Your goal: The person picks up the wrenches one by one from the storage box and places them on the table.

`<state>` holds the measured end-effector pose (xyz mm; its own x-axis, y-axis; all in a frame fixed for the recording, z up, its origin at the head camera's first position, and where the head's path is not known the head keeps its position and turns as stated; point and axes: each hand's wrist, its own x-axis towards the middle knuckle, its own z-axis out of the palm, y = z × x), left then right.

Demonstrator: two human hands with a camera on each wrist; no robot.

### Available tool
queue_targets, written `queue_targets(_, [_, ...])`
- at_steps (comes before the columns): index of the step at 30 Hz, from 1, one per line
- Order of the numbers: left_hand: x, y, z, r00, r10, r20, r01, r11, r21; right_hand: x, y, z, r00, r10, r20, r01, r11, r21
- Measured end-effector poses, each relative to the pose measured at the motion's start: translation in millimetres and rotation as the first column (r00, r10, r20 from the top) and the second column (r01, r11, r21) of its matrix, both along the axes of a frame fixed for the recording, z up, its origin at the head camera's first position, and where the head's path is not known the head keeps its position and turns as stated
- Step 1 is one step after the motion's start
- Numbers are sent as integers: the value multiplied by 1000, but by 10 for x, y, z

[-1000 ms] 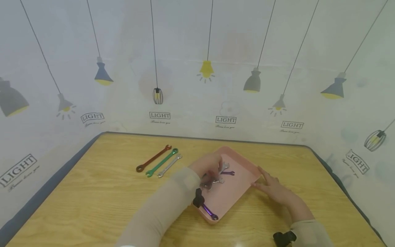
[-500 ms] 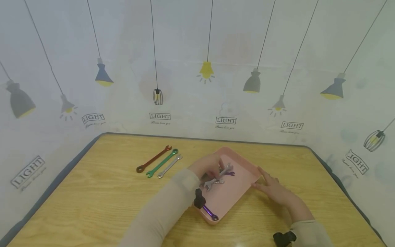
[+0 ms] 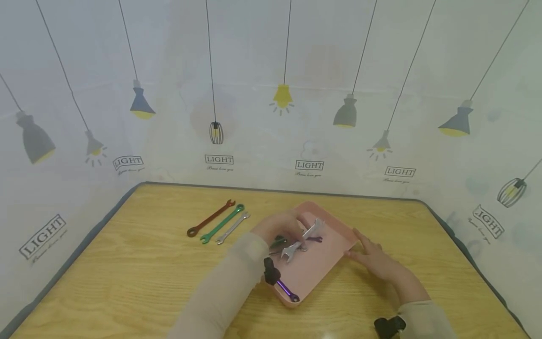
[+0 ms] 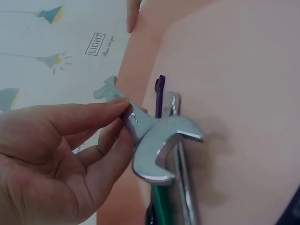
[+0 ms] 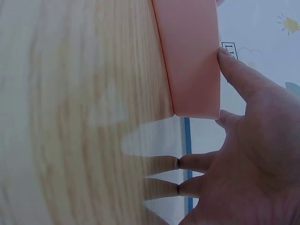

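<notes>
My left hand (image 3: pixel 280 227) pinches a silver open-ended wrench (image 4: pixel 149 136) between thumb and fingers, holding it over the pink tray (image 3: pixel 323 263). In the left wrist view its large jaw end points toward the camera. Below it in the tray lie a green wrench (image 4: pixel 162 206), another silver wrench (image 4: pixel 185 187) and a dark purple wrench (image 4: pixel 159 96), partly hidden. A bright purple wrench (image 3: pixel 288 290) lies at the tray's near end, partly covered by the wrist camera. My right hand (image 3: pixel 377 260) touches the tray's right corner with extended fingers, the thumb against its rim.
On the wooden table (image 3: pixel 139 263), left of the tray, a red wrench (image 3: pixel 211 218), a green wrench (image 3: pixel 222 223) and a small silver wrench (image 3: pixel 233 228) lie side by side. A lamp-patterned curtain (image 3: pixel 254 61) stands behind the table.
My left hand has lifted the silver wrench from among the others in the tray, so more of it shows now. The right hand stays at the tray's corner.
</notes>
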<state>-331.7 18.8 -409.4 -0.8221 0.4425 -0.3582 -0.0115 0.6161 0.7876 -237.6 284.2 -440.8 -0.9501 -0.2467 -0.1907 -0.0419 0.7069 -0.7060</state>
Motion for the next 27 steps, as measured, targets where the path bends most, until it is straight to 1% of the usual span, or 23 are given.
queue_targets(3, [21, -61, 69, 1000, -5, -11, 5, 1000, 13, 9, -22, 23, 1000, -1, -10, 1, 1000, 19])
queue_targets(6, [37, -118, 130, 1000, 15, -3, -14, 998, 64, 8, -22, 36, 1000, 5, -18, -5, 1000, 24])
queue_targets(7, [48, -128, 153, 1000, 24, 6, -25, 996, 88, 5, -18, 35, 1000, 7, -18, -6, 1000, 22])
queue_targets(9, [82, -155, 211, 998, 59, 18, -60, 992, 108, 1, -8, 27, 1000, 3, -21, -3, 1000, 15])
queue_targets(11, [130, -195, 260, 994, 95, 60, -104, 981, 163, 0, -2, 24, 1000, 8, -20, -7, 1000, 12])
queue_targets(13, [191, -247, 307, 987, 123, 105, -144, 964, 223, 0, -3, 20, 1000, 10, -19, -10, 1000, 9])
queue_targets(15, [241, -307, 354, 984, 131, 117, -156, 958, 241, 0, -7, 12, 1000, 11, -21, -11, 1000, 13])
queue_targets(16, [254, -334, 378, 985, 125, 122, -152, 958, 243, -2, -8, 15, 1000, 17, -17, -17, 1000, 15])
queue_targets(17, [263, -359, 402, 988, 110, 107, -132, 964, 231, -2, -11, 15, 1000, 18, -15, -17, 1000, 17])
queue_targets(20, [252, -440, 471, 999, 35, 34, -40, 985, 168, 1, -17, 16, 1000, 18, -5, -17, 1000, 19])
queue_targets(21, [245, -471, 491, 1000, 10, 17, -12, 986, 164, 2, -18, 16, 1000, 18, -4, -17, 1000, 20])
queue_targets(23, [231, -537, 518, 1000, -23, 1, 22, 987, 161, 1, -17, 16, 1000, 19, -5, -19, 1000, 18])
queue_targets(27, [223, -685, 549, 999, -42, 5, 40, 985, 170, -9, -8, 8, 1000, 18, -12, -17, 1000, 23])
